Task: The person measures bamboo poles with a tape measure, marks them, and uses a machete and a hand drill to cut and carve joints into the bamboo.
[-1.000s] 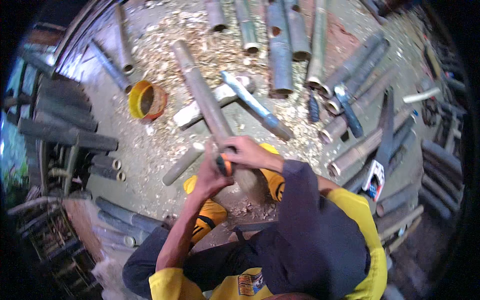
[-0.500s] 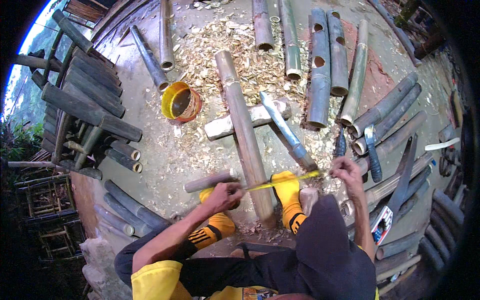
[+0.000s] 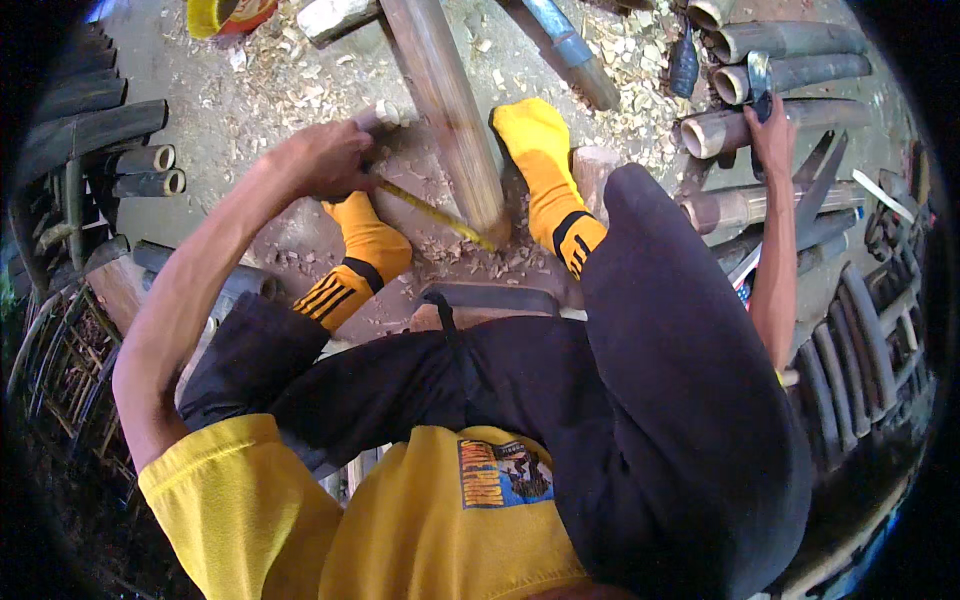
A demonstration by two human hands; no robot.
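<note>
My left hand (image 3: pixel 335 160) is closed around a tape measure, most of it hidden in my fist. Its yellow blade (image 3: pixel 430 212) slants down towards the near end of a bamboo pole (image 3: pixel 445 110) lying between my feet. Stretched far to the right, my right hand (image 3: pixel 772 142) is wrapped round the dark handle of a short-bladed hand tool, whose metal head (image 3: pixel 758 75) points away from me. That tool lies across bamboo pieces, and its exact kind is hard to tell.
A handsaw (image 3: pixel 815 185) lies right of my right forearm. Cut bamboo tubes (image 3: pixel 795 40) crowd the right side, with more stacked at the left (image 3: pixel 80 145). Wood chips (image 3: pixel 300 90) cover the floor. A yellow bucket (image 3: pixel 215 15) stands at the upper left.
My right hand has left the tape and moved right to the tool's handle. The blade now hangs down from my left hand. The view has tilted towards my body.
</note>
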